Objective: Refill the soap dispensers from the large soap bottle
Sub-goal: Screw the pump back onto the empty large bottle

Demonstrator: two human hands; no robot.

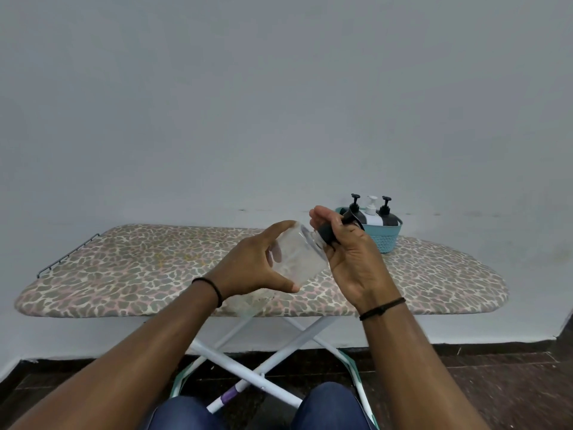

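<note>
The task looks to be at an early step: no soap is being poured, and the large soap bottle itself cannot be picked out for sure in this view. The left hand [260,262] is wrapped around a clear dispenser bottle [299,254], held tilted in the air above the ironing board [130,268], neck pointing to the right. The right hand [350,252] curls its fingers around the black pump cap [328,235] at that neck, apparently to unscrew it. The clear bottle seems empty, or nearly so, though glare makes a thin residue hard to rule out.

At the far right of the board stands a teal basket [386,240] holding three pump bottles [372,212], two with black pumps and one with a white pump; their fill levels are hidden. Opening, filling and recapping all appear to remain.
</note>
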